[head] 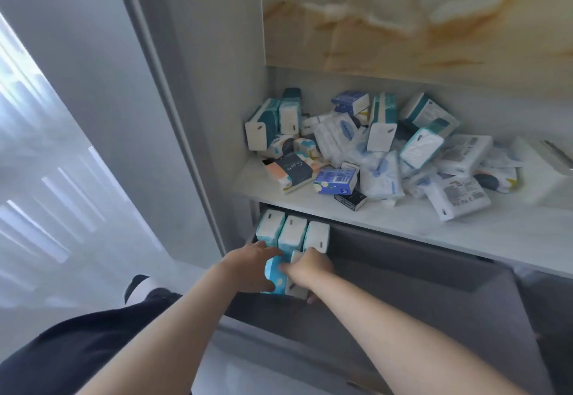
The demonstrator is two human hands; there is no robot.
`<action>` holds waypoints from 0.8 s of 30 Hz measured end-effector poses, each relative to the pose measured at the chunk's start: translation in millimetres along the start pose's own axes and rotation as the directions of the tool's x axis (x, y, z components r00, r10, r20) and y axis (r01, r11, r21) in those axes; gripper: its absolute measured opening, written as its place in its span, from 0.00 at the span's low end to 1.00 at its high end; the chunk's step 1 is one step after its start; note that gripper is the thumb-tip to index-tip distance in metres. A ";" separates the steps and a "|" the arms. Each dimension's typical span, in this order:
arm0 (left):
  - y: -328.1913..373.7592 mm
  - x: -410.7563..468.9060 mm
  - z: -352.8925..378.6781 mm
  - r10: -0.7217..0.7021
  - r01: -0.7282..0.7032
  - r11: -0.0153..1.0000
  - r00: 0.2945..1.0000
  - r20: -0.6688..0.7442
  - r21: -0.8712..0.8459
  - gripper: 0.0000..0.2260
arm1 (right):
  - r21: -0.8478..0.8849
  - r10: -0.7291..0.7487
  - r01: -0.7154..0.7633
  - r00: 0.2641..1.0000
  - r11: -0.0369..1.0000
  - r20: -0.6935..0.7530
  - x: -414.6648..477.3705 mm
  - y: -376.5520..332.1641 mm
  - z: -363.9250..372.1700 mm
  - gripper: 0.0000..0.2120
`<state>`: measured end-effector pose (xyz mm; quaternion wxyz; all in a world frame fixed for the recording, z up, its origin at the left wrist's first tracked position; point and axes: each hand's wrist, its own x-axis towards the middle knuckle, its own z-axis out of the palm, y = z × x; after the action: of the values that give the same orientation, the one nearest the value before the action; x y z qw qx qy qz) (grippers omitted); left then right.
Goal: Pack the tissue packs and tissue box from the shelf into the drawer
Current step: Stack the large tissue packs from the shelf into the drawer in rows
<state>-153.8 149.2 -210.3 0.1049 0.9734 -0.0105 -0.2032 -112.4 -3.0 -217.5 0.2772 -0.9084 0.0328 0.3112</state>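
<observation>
Landmark: I take the open grey drawer (403,298) as my reference; it sits pulled out just under the white shelf (403,221).
Left hand: my left hand (251,266) is down in the drawer's back-left corner, fingers curled round the blue-and-white tissue pack (274,273), so it is closed on that pack.
Right hand: my right hand (311,267) is just beside the left one in the same corner, fingers wrapped over the white tissue pack (296,287), gripping it.
Packs in drawer: three upright teal-and-white packs (293,231) stand in a row against the drawer's back wall, touching each other, right behind my hands.
Packs still to move: the loose heap of tissue packs (381,146) lies on the shelf above the drawer.
Tissue box: I cannot tell it from the packs in that heap.
</observation>
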 end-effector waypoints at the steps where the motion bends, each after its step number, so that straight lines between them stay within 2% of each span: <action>1: -2.0 0.1 5.5 -0.002 0.002 1.000 1.000 0.011 0.004 0.37 | 0.104 0.061 -0.064 0.998 0.993 0.027 2.0 -6.2 7.2 0.31; 4: -12.1 2.4 16.3 -0.044 0.043 0.999 0.999 0.005 0.024 0.39 | 0.286 0.102 -0.132 0.988 0.949 0.116 11.5 -15.1 30.1 0.34; 6: -19.8 3.7 19.4 -0.080 0.081 0.995 0.997 -0.020 0.051 0.38 | 0.340 0.032 -0.076 0.991 0.937 0.132 14.7 -15.2 43.0 0.34; 9: -28.7 4.6 21.1 -0.111 0.111 0.994 0.992 -0.063 -0.007 0.33 | 0.431 -0.055 -0.009 0.989 0.902 0.136 17.3 -9.7 51.8 0.30; 12: -34.2 5.6 22.3 -0.086 0.082 0.996 0.988 -0.131 -0.033 0.29 | 0.500 -0.088 0.015 0.988 0.866 0.124 23.5 -6.8 55.1 0.28; 14: -35.3 6.5 22.8 -0.051 0.055 0.998 0.985 -0.167 0.019 0.26 | 0.509 -0.127 0.063 0.988 0.858 0.091 25.5 -8.2 56.6 0.28; 20: -26.9 10.5 5.4 -0.073 0.073 0.994 0.997 0.005 0.085 0.27 | 0.337 -0.283 0.205 0.938 0.919 0.200 26.0 -8.7 43.6 0.31; 22: -23.7 13.8 -9.4 -0.068 0.065 0.991 0.997 0.023 0.114 0.25 | 0.228 -0.294 0.250 0.938 0.941 0.185 30.7 -7.0 32.8 0.30; 24: -20.7 18.3 -29.9 -0.067 0.067 0.996 0.998 -0.012 0.062 0.24 | 0.110 -0.331 0.320 0.938 0.941 0.106 33.5 -9.6 15.4 0.26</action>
<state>-125.6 174.3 -195.1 0.0676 0.9771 0.0163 -0.2013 -91.7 16.9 -242.5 0.3675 -0.8669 -0.1208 0.3143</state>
